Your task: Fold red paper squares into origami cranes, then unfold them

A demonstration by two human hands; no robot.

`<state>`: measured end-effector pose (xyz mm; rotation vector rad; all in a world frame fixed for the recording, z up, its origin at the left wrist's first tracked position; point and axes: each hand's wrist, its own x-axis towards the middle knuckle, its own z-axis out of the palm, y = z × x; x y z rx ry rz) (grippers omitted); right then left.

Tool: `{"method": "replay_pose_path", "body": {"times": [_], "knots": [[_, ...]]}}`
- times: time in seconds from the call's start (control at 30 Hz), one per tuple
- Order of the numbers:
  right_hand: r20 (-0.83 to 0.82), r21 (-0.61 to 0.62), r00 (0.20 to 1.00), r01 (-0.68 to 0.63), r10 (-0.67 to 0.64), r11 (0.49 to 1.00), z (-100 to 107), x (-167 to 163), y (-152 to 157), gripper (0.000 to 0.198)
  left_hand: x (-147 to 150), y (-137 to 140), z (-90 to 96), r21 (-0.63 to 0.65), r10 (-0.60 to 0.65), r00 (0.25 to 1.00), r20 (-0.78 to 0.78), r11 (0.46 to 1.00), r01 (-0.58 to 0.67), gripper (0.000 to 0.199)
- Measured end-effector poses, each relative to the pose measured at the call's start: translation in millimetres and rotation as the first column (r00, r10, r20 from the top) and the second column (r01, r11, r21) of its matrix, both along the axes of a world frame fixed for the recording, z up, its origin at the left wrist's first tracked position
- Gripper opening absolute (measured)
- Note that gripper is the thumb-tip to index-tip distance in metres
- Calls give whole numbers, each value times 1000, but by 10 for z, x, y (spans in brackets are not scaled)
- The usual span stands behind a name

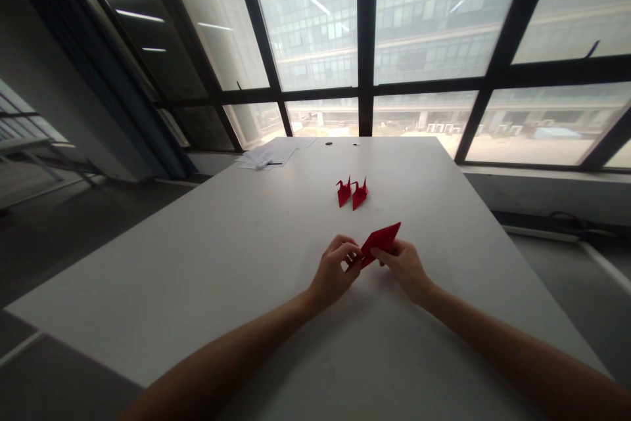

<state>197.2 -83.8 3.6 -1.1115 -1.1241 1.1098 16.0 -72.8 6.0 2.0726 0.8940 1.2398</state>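
- The folded red paper (383,239) is between my fingertips.
- My left hand (335,271) pinches its lower-left end.
- My right hand (405,268) pinches its right side, thumb on the facing surface.
- Beyond my fingers, two red paper cranes (360,196) stand on the white table (221,257).

2 cranes (360,196) on tbl (221,243) behind paper (382,238) btwn L hand (334,271) & R hand (407,270), sheets (271,152) far L.
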Motion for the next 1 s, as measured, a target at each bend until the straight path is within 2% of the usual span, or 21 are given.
{"method": "replay_pose_path", "body": {"times": [0.23,0.53,0.7,0.87,1.0], "knots": [[-75,-38,997,-25,22,999,-26,2,5,26,-21,-16,18,126,-17,992,-127,991,33,11],[-158,-102,979,-150,133,983,-80,53,42,25,-166,94,35,182,-14,962,-271,981,65,12],[-228,-137,965,-166,132,977,-64,84,50,27,-269,134,104,228,-45,949,-313,966,121,20],[-275,-169,955,-166,115,972,-58,85,51,28,-295,165,119,276,-47,947,-317,951,139,22],[-256,-160,952,-212,167,964,-59,104,52,28,-315,176,126,278,-39,976,-212,955,98,16]]}}
